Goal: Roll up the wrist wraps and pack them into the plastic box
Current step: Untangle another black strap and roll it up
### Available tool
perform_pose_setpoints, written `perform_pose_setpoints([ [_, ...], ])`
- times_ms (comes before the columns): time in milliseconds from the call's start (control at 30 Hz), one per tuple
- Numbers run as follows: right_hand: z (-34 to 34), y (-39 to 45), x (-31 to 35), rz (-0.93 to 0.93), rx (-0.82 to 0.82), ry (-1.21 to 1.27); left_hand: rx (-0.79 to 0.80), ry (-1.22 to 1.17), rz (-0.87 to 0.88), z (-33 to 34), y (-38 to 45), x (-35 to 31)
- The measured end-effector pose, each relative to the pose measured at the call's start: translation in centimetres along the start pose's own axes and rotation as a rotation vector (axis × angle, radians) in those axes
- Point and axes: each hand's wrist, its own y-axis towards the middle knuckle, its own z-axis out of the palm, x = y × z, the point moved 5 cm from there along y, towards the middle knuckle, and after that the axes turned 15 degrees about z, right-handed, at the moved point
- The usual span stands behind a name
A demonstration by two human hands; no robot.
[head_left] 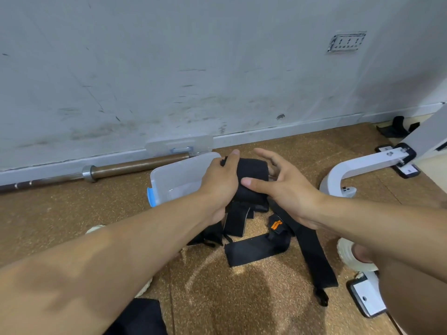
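A black wrist wrap (252, 176) is partly rolled into a thick bundle, raised above the cork floor. My left hand (221, 181) grips its left side, thumb on top. Fingers spread, my right hand (283, 187) rests its thumb on the roll's front, its fingers curled round the right side. A clear plastic box (174, 181) with a blue latch sits open just left of the roll. More black wraps lie loose below my hands: a flat one (254, 251), a long strap (314, 257), and one with an orange tag (277, 224).
The box lid (179, 145) leans against the wall. A barbell (96, 174) lies along the skirting at left. White metal rack feet (367, 165) stand at right and lower right (365, 298). My shoes (348, 256) flank the wraps.
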Motion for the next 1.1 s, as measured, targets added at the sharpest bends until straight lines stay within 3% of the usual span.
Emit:
perform_pose_setpoints([
  [233, 0.0, 1.3, -0.2, 0.146, 0.127, 0.195, 0.095, -0.075, -0.188, -1.5, 0.0, 0.4],
  [300, 0.1, 1.8, -0.2, 0.148, 0.1, 0.197, 0.153, 0.009, -0.18, -2.3, 0.0, 0.1],
  [367, 0.5, 2.3, -0.2, 0.146, 0.068, 0.157, 0.199, 0.244, -0.098, -3.4, 0.4, -0.2],
  [467, 1.6, 3.0, -0.6, 0.142, 0.059, 0.056, 0.2, 0.536, 0.101, -5.0, 1.1, -1.4],
  [667, 5.2, 4.6, -1.4, 0.141, 0.074, -0.184, 0.354, 0.944, 0.171, -7.7, 2.0, -1.8],
  [900, 10.9, 7.6, -2.1, 0.057, 0.133, -0.638, 0.449, 1.224, 0.16, -11.2, 1.2, -1.3],
  [1100, 16.6, 12.6, -10.7, 0.148, 0.264, -0.976, 0.626, 1.265, 0.118, -12.7, 1.3, 0.1],
])
